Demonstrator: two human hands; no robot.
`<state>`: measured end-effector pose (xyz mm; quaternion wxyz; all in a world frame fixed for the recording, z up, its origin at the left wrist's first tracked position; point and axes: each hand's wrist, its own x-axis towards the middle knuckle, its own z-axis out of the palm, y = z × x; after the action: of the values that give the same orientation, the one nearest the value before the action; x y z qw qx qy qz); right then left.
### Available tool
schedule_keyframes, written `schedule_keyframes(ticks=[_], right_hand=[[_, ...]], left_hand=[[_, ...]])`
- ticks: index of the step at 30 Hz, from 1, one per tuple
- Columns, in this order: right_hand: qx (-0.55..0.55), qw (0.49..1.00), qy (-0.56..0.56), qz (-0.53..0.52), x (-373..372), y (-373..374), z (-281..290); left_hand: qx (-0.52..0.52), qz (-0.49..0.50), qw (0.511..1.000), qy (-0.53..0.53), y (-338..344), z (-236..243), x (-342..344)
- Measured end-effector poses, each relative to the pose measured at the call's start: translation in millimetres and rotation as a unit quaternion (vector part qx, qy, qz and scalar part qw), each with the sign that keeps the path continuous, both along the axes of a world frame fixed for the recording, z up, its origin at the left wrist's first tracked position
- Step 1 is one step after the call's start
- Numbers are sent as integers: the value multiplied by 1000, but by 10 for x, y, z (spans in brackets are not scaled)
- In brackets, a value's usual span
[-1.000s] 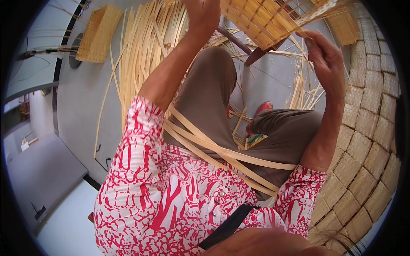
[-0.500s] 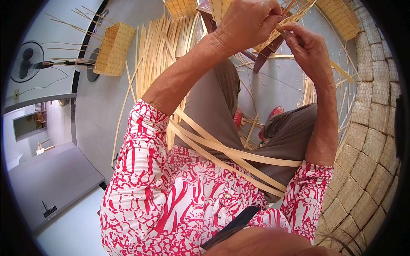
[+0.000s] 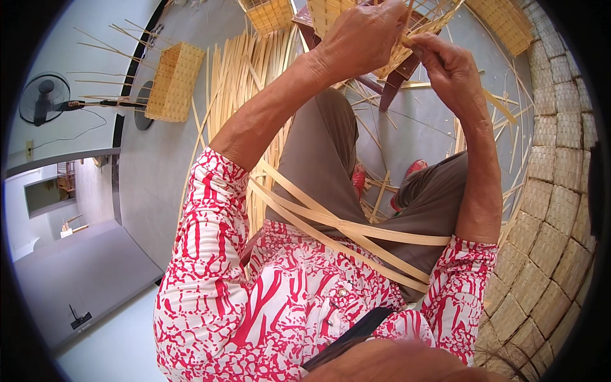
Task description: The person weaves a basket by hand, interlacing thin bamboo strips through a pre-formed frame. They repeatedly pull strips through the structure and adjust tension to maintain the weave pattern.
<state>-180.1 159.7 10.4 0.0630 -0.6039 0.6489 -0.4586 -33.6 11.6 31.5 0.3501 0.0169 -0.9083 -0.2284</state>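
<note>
A woven basket (image 3: 440, 24) with loose upright strips sits at the top, on a dark red wooden stool (image 3: 390, 95). My left hand (image 3: 364, 39) bends over its near edge, fingers curled; what they grip is hidden. Close by on the right, my right hand (image 3: 449, 69) pinches a flat pale strip (image 3: 498, 106) between thumb and finger, and the strip's tail sticks out past the wrist. Several long flat strips (image 3: 340, 224) lie crossed over my lap. Part of another woven panel (image 3: 323, 14) shows left of the basket.
Many loose strips (image 3: 232, 83) lie spread on the floor at left. A finished-looking basket with long loose ends (image 3: 173, 83) stands near a fan (image 3: 44, 99). More baskets (image 3: 270, 16) (image 3: 503, 24) sit at the top. Stacked woven pieces (image 3: 547, 172) line the right side.
Both hands have shifted slightly left, and a small gap has opened between their fingertips. The right hand still holds the strip. The whole view has tilted a little.
</note>
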Motion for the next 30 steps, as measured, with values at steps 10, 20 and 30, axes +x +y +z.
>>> schedule_keyframes(ticks=[10,20,30], right_hand=[[44,995,67,-58,117,96,178],[-46,966,244,-74,75,76,220],[31,987,156,-31,13,48,90]], left_hand=[[11,-75,996,-37,-103,88,60],[-13,-32,997,-62,-10,112,63],[44,-101,992,-54,44,134,270]])
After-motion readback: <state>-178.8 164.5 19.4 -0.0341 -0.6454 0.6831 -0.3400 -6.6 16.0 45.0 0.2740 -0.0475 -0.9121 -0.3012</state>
